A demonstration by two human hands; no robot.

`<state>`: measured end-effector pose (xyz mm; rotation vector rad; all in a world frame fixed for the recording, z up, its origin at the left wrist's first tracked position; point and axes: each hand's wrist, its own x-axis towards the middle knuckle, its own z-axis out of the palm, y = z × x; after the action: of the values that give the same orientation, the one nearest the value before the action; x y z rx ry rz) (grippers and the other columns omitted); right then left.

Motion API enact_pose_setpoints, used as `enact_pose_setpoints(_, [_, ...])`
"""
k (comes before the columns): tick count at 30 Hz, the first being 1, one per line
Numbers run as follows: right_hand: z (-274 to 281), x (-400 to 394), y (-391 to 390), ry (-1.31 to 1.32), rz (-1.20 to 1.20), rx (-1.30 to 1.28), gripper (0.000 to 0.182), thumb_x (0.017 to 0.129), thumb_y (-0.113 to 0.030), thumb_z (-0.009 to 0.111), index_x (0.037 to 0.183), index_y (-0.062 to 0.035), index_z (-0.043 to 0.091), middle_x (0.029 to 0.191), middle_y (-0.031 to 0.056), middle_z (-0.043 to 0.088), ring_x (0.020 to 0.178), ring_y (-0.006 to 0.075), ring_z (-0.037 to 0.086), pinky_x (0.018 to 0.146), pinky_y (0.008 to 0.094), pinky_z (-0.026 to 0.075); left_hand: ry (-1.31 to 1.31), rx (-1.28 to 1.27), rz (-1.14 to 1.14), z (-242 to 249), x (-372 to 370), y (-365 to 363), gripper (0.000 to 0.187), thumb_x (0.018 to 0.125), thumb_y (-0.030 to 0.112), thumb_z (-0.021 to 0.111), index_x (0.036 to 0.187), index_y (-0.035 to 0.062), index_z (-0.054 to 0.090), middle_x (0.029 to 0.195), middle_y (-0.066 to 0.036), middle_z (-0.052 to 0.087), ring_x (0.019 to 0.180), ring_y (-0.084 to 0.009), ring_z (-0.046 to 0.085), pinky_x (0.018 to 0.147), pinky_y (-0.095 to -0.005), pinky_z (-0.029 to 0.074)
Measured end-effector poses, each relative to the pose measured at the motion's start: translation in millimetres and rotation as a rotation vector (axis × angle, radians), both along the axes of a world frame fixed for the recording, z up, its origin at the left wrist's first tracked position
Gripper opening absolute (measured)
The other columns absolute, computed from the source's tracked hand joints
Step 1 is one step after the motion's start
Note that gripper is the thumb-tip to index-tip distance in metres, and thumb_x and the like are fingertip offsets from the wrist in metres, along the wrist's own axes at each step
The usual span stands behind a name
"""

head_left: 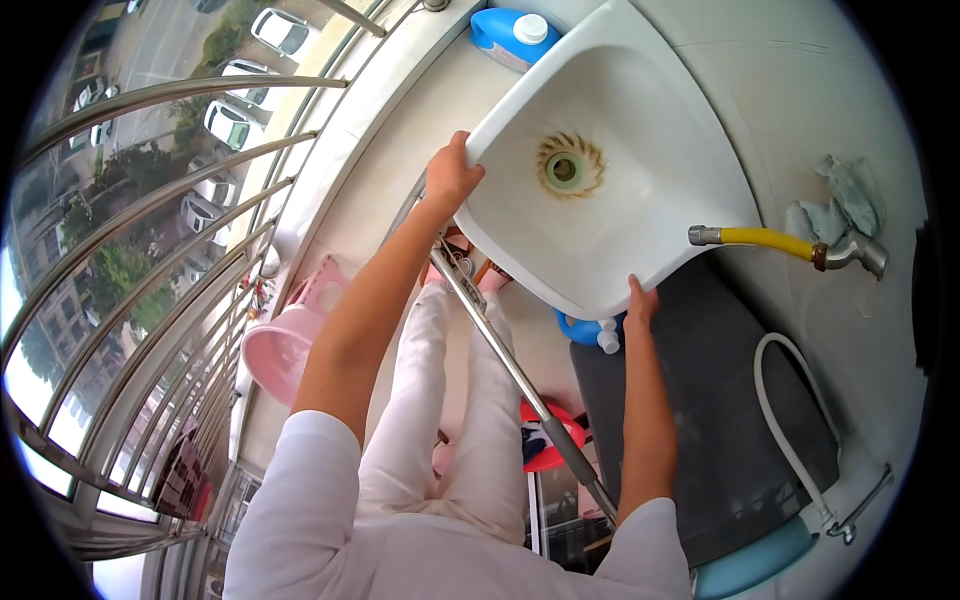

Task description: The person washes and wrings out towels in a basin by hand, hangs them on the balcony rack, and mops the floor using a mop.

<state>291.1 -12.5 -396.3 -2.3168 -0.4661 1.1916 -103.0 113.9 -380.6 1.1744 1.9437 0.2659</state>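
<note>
A white sink basin [660,160] fills the upper middle of the head view, tilted, with a brown-stained drain hole [564,172] in its bowl. My left hand [455,175] is closed on its left rim. On the near right rim, my right hand [642,300] grips the edge, its thumb on top and the other fingers mostly hidden underneath. Just below that hand, a blue bottle [580,328] with a white cap shows partly from under the basin. A metal pole [500,350] with a grey grip runs diagonally between my arms.
A blue jug [512,38] stands behind the basin. At right, a tap with a yellow hose [768,240] juts from the wall, near a rag [845,200] and white hose [790,455]. A dark grey panel [700,420] lies below. Left are a pink basin [280,350] and metal railings [190,180].
</note>
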Motion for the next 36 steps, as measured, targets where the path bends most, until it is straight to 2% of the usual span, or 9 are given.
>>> enact_pose_setpoints(9, [-3,22,-14,-0.037,0.246,-0.212,0.054,0.081,-0.018,0.064,0.124,0.0027,0.040,0.113,0.0157,0.055,0.104,0.0227,0.053,0.085,0.0329,0.044,-0.160,0.028,0.050,1,-12,-16,0.063,0.072,0.029,0.071,0.121,0.0047,0.041,0.104,-0.020,0.059,0.092,-0.0318,0.059,0.077,-0.0397,0.047])
enact_pose_setpoints(12, [52,-11,-30,-0.268,0.246,0.173,0.051,0.080,-0.021,0.065,0.118,0.0058,0.046,0.112,0.0207,0.055,0.102,0.0266,0.055,0.084,0.0347,0.045,-0.268,0.129,0.202,16,-16,-68,0.063,0.077,0.027,0.069,0.125,0.0007,0.038,0.119,-0.018,0.051,0.100,-0.0264,0.055,0.079,-0.0355,0.049])
enact_pose_setpoints(16, [145,-38,-81,-0.289,0.807,0.025,0.044,0.076,-0.017,0.066,0.115,-0.0034,0.050,0.120,0.0166,0.050,0.110,0.0320,0.049,0.090,0.0364,0.041,-0.275,-0.130,0.248,43,4,-182,0.053,0.074,0.025,0.070,0.115,0.0006,0.048,0.099,-0.013,0.061,0.080,-0.0211,0.062,0.072,-0.0322,0.050])
enact_pose_setpoints(18, [219,-64,-102,-0.401,0.822,0.099,0.038,0.076,-0.015,0.065,0.109,-0.0034,0.052,0.117,0.0152,0.052,0.110,0.0331,0.048,0.092,0.0373,0.039,-0.390,-0.218,0.221,61,24,-231,0.050,0.074,0.025,0.070,0.112,-0.0014,0.050,0.095,-0.012,0.061,0.079,-0.0193,0.061,0.070,-0.0309,0.049])
enact_pose_setpoints(24, [381,-84,-228,-0.053,0.571,-0.025,0.028,0.077,-0.008,0.063,0.103,-0.0004,0.055,0.108,0.0132,0.057,0.101,0.0272,0.054,0.087,0.0351,0.042,-0.965,-1.007,0.590,131,111,-297,0.077,0.075,0.036,0.070,0.129,-0.0026,0.030,0.122,-0.019,0.041,0.096,-0.0298,0.054,0.078,-0.0414,0.050])
enact_pose_setpoints(26, [390,-50,-300,0.055,0.129,-0.125,0.026,0.079,-0.008,0.064,0.103,-0.0024,0.056,0.109,0.0090,0.058,0.101,0.0206,0.054,0.087,0.0345,0.043,-1.010,-1.168,0.689,135,141,-313,0.081,0.075,0.040,0.069,0.130,-0.0015,0.028,0.129,-0.022,0.035,0.108,-0.0359,0.048,0.085,-0.0464,0.047])
enact_pose_setpoints(28, [416,-10,-337,0.176,-0.307,-0.146,0.042,0.085,-0.025,0.058,0.122,-0.0074,0.044,0.121,0.0049,0.051,0.114,0.0189,0.045,0.091,0.0365,0.037,-1.065,-1.198,0.762,154,167,-319,0.081,0.074,0.041,0.069,0.131,0.0008,0.028,0.130,-0.022,0.033,0.112,-0.0376,0.044,0.090,-0.0483,0.044])
enact_pose_setpoints(33, [448,36,-317,0.404,-0.519,0.445,0.039,0.094,-0.030,0.039,0.126,-0.0096,0.038,0.134,0.0071,0.038,0.129,0.0220,0.030,0.103,0.0425,0.026,-1.250,-1.119,0.754,156,210,-346,0.070,0.073,0.040,0.071,0.123,0.0053,0.036,0.125,-0.017,0.039,0.113,-0.0343,0.043,0.094,-0.0505,0.039])
enact_pose_setpoints(36, [437,38,-316,0.438,-0.540,0.608,0.036,0.095,-0.029,0.035,0.125,-0.0084,0.038,0.132,0.0092,0.041,0.126,0.0217,0.034,0.106,0.0432,0.024,-1.313,-0.960,0.880,162,218,-350,0.058,0.075,0.034,0.071,0.114,0.0040,0.041,0.115,-0.015,0.046,0.107,-0.0309,0.047,0.092,-0.0496,0.041])
